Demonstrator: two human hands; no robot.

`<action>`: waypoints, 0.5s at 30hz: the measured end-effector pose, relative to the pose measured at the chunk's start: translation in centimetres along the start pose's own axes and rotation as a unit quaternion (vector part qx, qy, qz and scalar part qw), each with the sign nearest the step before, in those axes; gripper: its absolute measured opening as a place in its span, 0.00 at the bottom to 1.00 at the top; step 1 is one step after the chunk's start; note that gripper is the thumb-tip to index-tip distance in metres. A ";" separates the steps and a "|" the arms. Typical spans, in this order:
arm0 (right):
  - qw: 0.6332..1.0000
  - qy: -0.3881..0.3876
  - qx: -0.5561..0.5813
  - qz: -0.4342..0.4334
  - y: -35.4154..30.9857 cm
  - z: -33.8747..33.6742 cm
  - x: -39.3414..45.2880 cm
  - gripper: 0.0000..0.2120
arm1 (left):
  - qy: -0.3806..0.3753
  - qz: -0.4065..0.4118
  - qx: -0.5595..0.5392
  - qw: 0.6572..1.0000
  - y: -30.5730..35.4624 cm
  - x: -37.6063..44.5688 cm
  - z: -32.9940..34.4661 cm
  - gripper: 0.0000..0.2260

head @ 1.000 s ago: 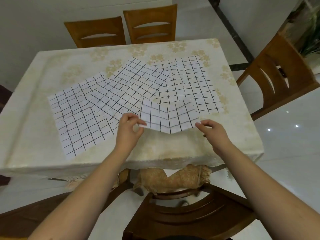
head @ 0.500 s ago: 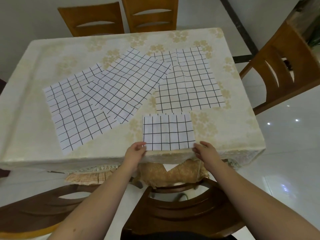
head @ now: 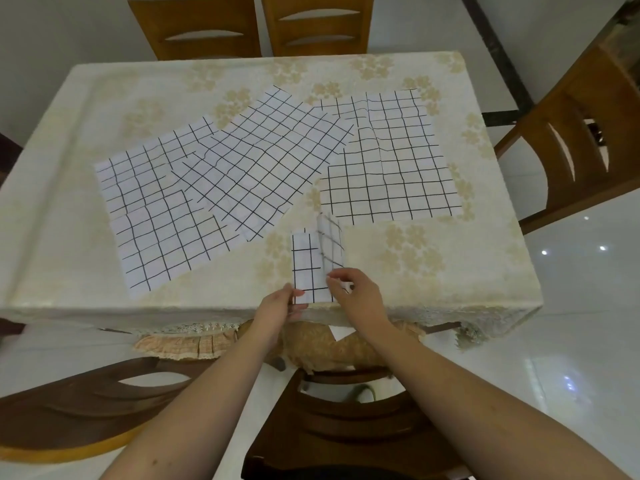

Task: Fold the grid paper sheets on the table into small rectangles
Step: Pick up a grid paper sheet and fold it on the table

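**Half-folded grid sheet held at the table's near edge**

Head view: just below the centre of the frame we see a small folded grid sheet (head: pixel 308 268) lying on the tablecloth (head: pixel 433 265) at the near edge of the table. Its right flap stands raised and blurred. Our left hand (head: pixel 277 304) pinches the sheet's lower left corner, thumb on top. Our right hand (head: pixel 356 294) pinches the lower end of the raised flap, fingers curled round it. The two hands sit close together, with only the sheet between them. Three larger unfolded grid sheets (head: pixel 256 164) spread across the middle of the frame, overlapping one another. Wooden chairs (head: pixel 315 22) stand at the top, and another at the right
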State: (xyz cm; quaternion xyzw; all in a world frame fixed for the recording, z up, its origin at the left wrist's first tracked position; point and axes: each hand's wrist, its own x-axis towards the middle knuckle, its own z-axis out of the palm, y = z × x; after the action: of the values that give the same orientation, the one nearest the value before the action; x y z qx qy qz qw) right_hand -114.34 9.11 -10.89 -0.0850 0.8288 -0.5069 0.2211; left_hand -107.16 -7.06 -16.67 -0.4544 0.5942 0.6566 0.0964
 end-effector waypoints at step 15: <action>0.993 -0.050 -0.037 0.103 4.0 -1.4 0.9 0.18 | 0.043 0.073 0.177 0.981 0.2 0.1 0.4 0.15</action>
State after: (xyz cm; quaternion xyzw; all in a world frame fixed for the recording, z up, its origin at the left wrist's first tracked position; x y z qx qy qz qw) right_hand -115.43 11.75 -14.09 -0.0321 0.8396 -0.4451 0.3098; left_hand -107.53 -6.84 -16.61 -0.4137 0.7361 0.5261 0.1012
